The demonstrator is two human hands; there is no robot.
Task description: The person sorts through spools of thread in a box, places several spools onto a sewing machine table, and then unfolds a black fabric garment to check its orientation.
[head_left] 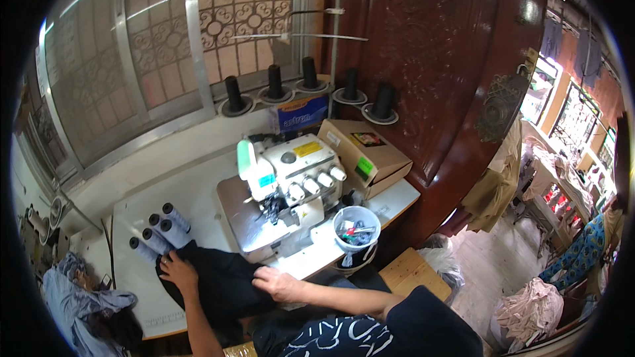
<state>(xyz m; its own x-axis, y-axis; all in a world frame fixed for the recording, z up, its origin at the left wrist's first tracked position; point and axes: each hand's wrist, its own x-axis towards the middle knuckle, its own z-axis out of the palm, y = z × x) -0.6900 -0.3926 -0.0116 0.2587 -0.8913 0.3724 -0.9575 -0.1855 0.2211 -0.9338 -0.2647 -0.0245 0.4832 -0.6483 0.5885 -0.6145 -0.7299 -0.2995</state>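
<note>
A piece of black cloth lies over the front edge of the white table, left of the serger. My left hand rests on the cloth's left part, its fingers spread and stretched out flat. On the cloth's right side, my right hand has its fingers closed on the edge, just in front of the machine's metal plate. Several grey-blue thread cones stand tilted beyond my left hand, close to the cloth's far edge.
A white tub of small tools sits at the table's right, with a cardboard box behind it. Black thread cones line the back. Blue-grey garments lie at the left. A wooden stool stands at the right.
</note>
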